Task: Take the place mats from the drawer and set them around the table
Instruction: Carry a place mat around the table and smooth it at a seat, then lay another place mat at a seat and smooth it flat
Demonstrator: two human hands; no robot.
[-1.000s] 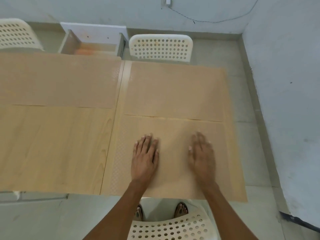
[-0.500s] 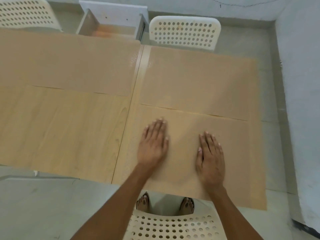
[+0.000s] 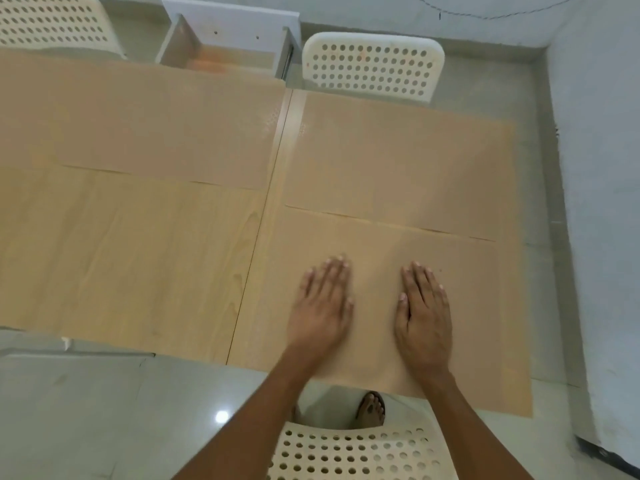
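Note:
Three tan place mats lie on the wooden table. The near right mat has both my hands flat on it: my left hand and my right hand, fingers straight, palms down. A second mat lies beyond it at the far right. A third mat covers the far left part. The white drawer stands pulled out behind the table, its inside showing an orange-brown bottom.
White perforated chairs stand at the far side, the far left and right below me. A grey wall runs close along the table's right end. My foot shows under the table edge.
My hands have slid a little closer together on the near right mat. The view has shifted, bringing the drawer and far chair more into sight.

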